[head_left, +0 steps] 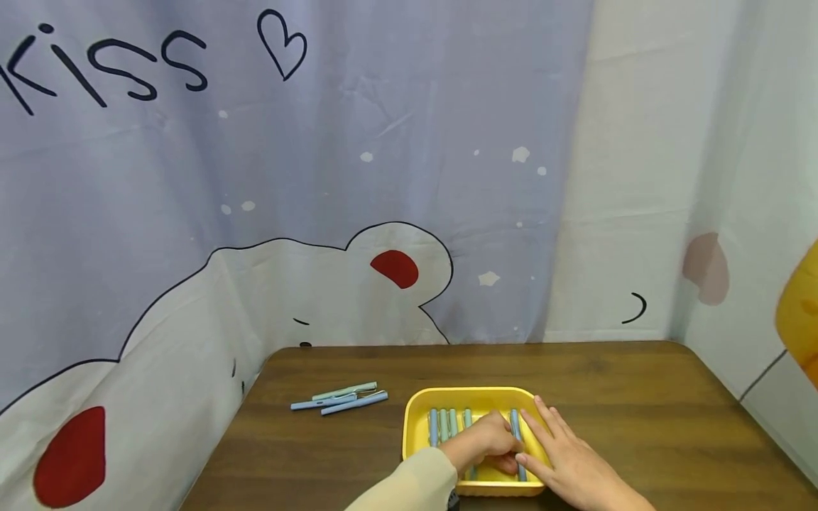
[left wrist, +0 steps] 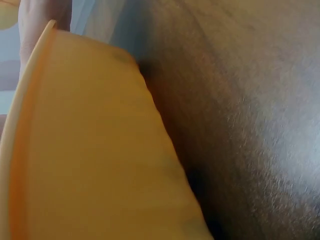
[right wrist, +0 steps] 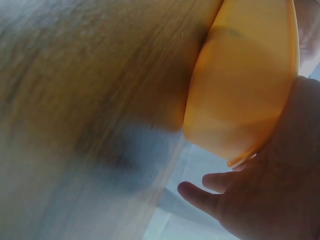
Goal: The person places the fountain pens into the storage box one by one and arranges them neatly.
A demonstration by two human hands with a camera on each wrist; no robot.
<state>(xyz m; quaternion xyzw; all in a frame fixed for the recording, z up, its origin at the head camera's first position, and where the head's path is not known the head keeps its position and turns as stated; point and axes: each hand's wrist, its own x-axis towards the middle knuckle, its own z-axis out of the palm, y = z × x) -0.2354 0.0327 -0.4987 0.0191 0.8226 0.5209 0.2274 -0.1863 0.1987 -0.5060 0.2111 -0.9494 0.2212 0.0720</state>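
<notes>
A yellow tray (head_left: 473, 491) holds a row of blue and green pens standing side by side along its left half. My left hand (head_left: 488, 440) reaches into it with curled fingers, gripping a blue pen (head_left: 515, 424) near the right wall. A green pen (head_left: 468, 417) is partly hidden under that hand. My right hand (head_left: 578, 465) rests on the tray's right rim with fingers extended, its thumb close to the same blue pen. In the right wrist view, the right hand (right wrist: 280, 190) lies against the tray's outer wall (right wrist: 240, 85).
Left of the tray, a green pen (head_left: 345, 391) and two blue pens (head_left: 354, 403) lie in a loose pile on the brown wooden table (head_left: 307, 454). A printed curtain (head_left: 409, 177) hangs behind the table's back edge.
</notes>
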